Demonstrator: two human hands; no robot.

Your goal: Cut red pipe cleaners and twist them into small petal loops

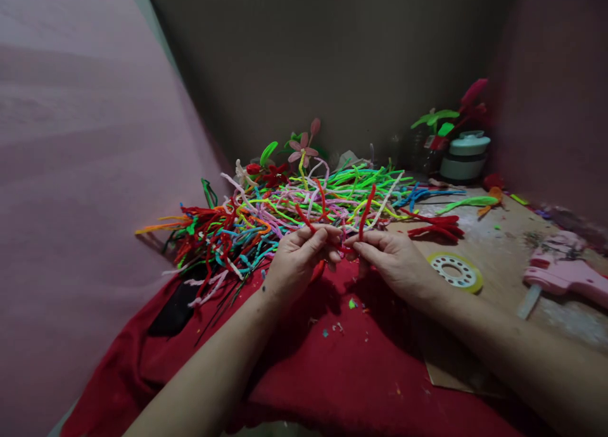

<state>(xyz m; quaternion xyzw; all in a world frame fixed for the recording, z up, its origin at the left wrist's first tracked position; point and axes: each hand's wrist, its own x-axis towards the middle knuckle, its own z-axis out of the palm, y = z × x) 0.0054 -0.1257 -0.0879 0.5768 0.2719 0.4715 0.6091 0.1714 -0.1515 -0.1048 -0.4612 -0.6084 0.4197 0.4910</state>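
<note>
Both my hands meet over the red cloth [304, 361], just in front of a heap of coloured pipe cleaners [332, 196]. My left hand [306, 253] pinches red pipe cleaners between thumb and fingers, with loose ends sticking up and a red loop below. My right hand [380, 253] is closed on a red pipe cleaner [367, 212] whose end stands up above the thumb. Between the fingertips a short red stretch runs from one hand to the other. How the pieces join is hidden by my fingers.
On the board at right lie a yellow tape roll [455, 272], a pink glue gun [565, 275] and red pipe cleaners [434, 227]. A lidded jar [465, 157] stands behind. Pipe-cleaner flowers [303, 151] rise behind the heap. A dark flat object [173, 310] lies left.
</note>
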